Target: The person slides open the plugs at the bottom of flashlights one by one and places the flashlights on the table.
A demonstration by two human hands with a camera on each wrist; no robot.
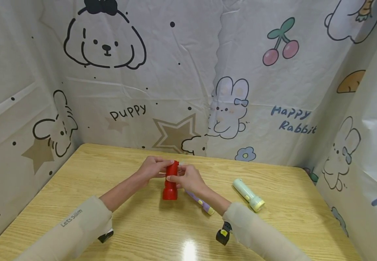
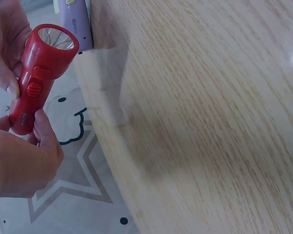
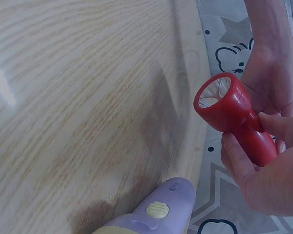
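Both hands hold a red flashlight [image 1: 170,186] above the table, its wide lens end angled down toward the person. Near the tail end, my left hand [image 1: 151,169] grips it between thumb and fingers. My right hand [image 1: 191,179] pinches the barrel from the other side. In the left wrist view the sliding switch [image 2: 34,89] faces the camera, and the lens looks unlit. The right wrist view shows the clear reflector [image 3: 216,92] inside the red head. Partly covered by the right hand and forearm, a purple flashlight [image 1: 204,206] lies on the table.
A mint-green flashlight [image 1: 248,195] with a yellow rim lies on the table [image 1: 126,221] to the right. Printed cloth [image 1: 181,72] hangs behind the table and at both sides. Wrist straps with dark camera mounts [image 1: 222,236] hang below the sleeves.
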